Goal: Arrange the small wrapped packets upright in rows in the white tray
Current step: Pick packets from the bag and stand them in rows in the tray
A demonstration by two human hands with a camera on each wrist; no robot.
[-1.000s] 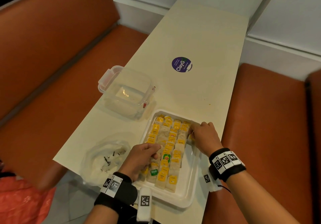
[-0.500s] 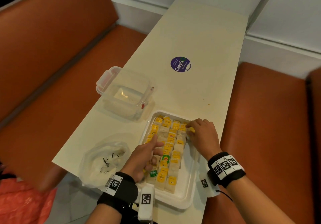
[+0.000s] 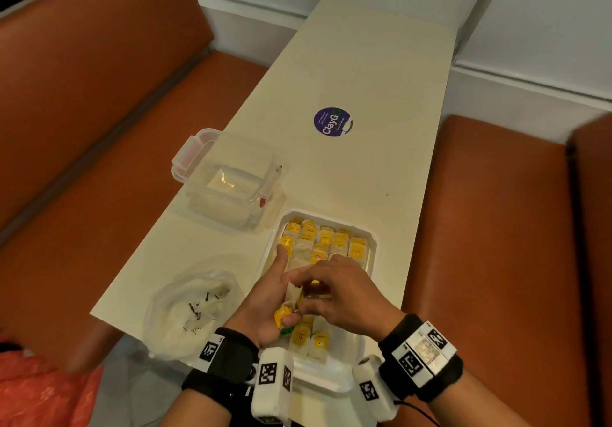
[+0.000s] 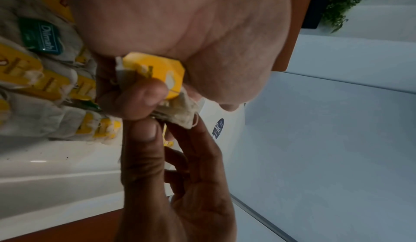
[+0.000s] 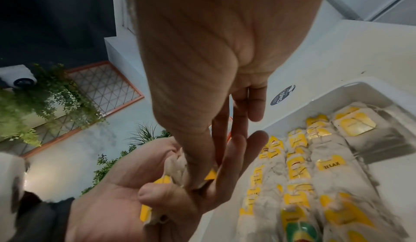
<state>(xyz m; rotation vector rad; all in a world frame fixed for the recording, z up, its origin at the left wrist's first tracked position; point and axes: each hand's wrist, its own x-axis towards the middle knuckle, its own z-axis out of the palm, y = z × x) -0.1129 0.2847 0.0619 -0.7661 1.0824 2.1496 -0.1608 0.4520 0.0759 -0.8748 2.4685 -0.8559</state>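
A second ago your hands were apart, the left on the near-left column and the right at the far right end of the rows. Now they meet over the middle of the white tray (image 3: 328, 375).

Your left hand (image 3: 265, 304) is turned palm-up. It cups a small bundle (image 3: 291, 295) of packets, with the thumb curled over them and the fingers stretched toward the far rows. Your right hand (image 3: 347, 297) reaches down into that palm. Its thumb and forefinger pinch the bundle's paper and the other fingers are held out straight.

The packets are soft, crumpled pouches of off-white paper, each with a stiff, glossy yellow tag. The rows of packets (image 3: 326, 241) fill the left and middle of the tray, packed touching one another, and some lean. One green-tagged packet (image 4: 41, 37) sits among the yellow ones just under your left palm.

The tray is smooth, shiny plastic with rounded corners and a raised rim, and it stands at the near end of the cream tabletop (image 3: 364, 62).

To its left lies a crinkled clear bag (image 3: 195, 304) with dark specks. Beyond that stands a square clear container (image 3: 231, 181) with clip flaps, and a round purple sticker (image 3: 332, 121) lies farther up.
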